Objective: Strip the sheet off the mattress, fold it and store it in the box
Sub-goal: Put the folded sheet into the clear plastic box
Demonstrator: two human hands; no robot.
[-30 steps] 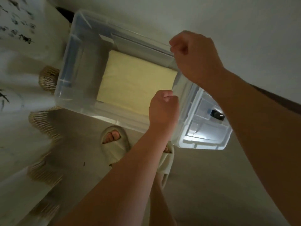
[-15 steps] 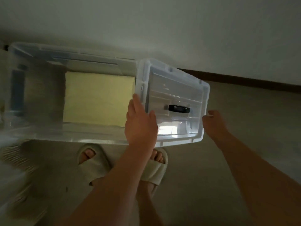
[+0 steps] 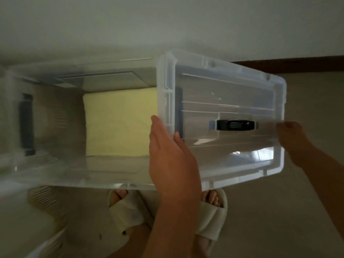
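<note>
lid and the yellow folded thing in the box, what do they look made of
Clear rectangular lid: apparently rigid glossy plastic, see-through with bright glare and moulded ribs. Pale yellow folded sheet: looks like matte fabric, with a soft edge and no shine; fibre cannot be told.

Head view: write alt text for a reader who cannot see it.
Two hands hold a clear lid over the right end of a clear box, the left hand at its left edge, the right hand at its right. A folded yellow sheet lies inside the box.
</note>
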